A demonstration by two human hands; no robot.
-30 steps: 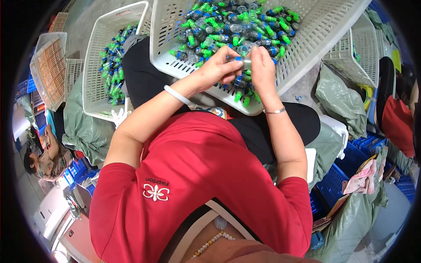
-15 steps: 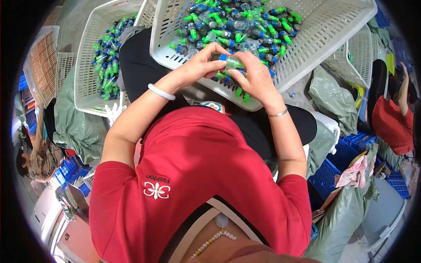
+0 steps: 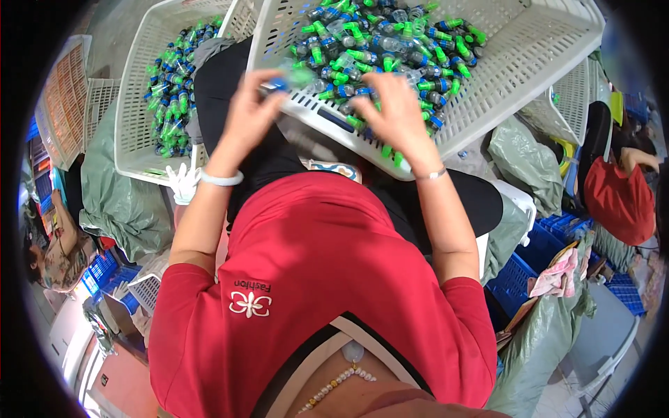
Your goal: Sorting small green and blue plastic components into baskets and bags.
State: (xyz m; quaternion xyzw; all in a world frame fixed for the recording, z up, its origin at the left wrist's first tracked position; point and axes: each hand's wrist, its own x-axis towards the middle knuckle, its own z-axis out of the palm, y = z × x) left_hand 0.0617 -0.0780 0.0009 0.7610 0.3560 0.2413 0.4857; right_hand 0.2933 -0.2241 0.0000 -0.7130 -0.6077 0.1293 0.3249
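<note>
My left grip (image 3: 247,115) pinches a small bottle (image 3: 279,80) at the basket's near rim (image 3: 327,115); my right grip (image 3: 390,111) spreads apart over the green-capped bottles (image 3: 376,42) inside.

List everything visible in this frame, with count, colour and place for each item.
Large basket: one, white plastic lattice, on the lap, top centre.
Small bottles: many, clear with green caps and blue labels, heaped in the large basket.
Second basket: one, white, upper left, holding more green-capped bottles.
Empty baskets: at least two, pale, far left.
Sacks: several, grey-green, left and right.
Crates: several, blue, right side.
Other person: one, red top, right edge.
Left hand: holds a blurred bottle at the large basket's near rim; white bracelet.
Right hand: spread on the bottles; thin bracelet.
</note>
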